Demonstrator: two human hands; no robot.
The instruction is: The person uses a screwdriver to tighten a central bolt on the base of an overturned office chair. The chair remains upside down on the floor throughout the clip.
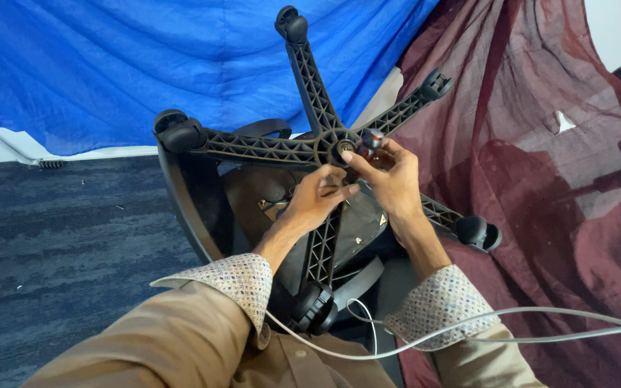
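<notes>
Fingers [357,159] pinch small red-tipped tool [370,138] | right hand [391,176] at chair base hub [341,147] | left hand [318,197] half-curled just below

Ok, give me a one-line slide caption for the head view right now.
Both hands, left hand and right hand, work at the hub of an overturned office chair's five-star base, the right gripping a small red-and-silver tool.
</notes>
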